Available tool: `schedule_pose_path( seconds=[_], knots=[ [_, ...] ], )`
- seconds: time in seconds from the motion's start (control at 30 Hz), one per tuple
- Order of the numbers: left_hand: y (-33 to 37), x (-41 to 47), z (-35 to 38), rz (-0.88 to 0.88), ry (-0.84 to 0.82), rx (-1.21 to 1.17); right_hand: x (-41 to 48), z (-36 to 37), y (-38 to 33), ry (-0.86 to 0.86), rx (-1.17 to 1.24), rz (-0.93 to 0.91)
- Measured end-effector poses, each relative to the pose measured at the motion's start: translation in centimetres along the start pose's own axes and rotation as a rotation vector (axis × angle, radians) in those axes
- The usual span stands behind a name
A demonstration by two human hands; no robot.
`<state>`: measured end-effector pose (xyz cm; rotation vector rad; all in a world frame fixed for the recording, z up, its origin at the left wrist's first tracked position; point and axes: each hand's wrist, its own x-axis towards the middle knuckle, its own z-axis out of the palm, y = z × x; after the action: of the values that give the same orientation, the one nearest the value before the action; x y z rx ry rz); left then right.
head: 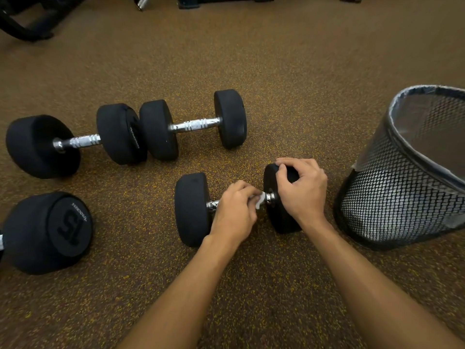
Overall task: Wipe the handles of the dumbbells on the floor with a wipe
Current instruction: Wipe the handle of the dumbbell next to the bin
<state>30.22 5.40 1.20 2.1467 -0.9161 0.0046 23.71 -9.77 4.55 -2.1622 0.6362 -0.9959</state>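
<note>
Several black dumbbells with chrome handles lie on the speckled floor. The nearest dumbbell lies in front of me. My left hand grips its handle through a white wipe, covering most of the bar. My right hand curls over the top of that dumbbell's right head. Two more dumbbells lie end to end behind, one at the left and one at the middle, handles bare. A fourth dumbbell marked 15 sits at the left edge, its handle mostly out of frame.
A black mesh waste bin with a clear liner stands close on the right, leaning slightly. Dark gym equipment frames line the far edge of the floor. Open floor lies between the two dumbbell rows.
</note>
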Motion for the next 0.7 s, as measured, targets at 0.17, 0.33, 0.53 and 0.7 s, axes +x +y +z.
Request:
schedule_pose_path(
  seconds=[0.17,0.33,0.53,0.7],
  knots=[
    [1.0,0.9,-0.1,0.01,-0.085,-0.047,0.1,0.1,-0.1,-0.007,-0.014,0.005],
    [0.5,1.3,0.2,0.049,-0.089,-0.074,0.1,0.2,0.1,-0.002,-0.019,0.003],
    [-0.4,0.0,-0.1,0.155,-0.024,0.016,0.0,0.1,0.0,0.009,-0.041,-0.014],
    [0.2,0.3,0.5,0.154,-0.041,0.028,0.1,0.3,0.1,0.013,-0.045,-0.016]
  ],
)
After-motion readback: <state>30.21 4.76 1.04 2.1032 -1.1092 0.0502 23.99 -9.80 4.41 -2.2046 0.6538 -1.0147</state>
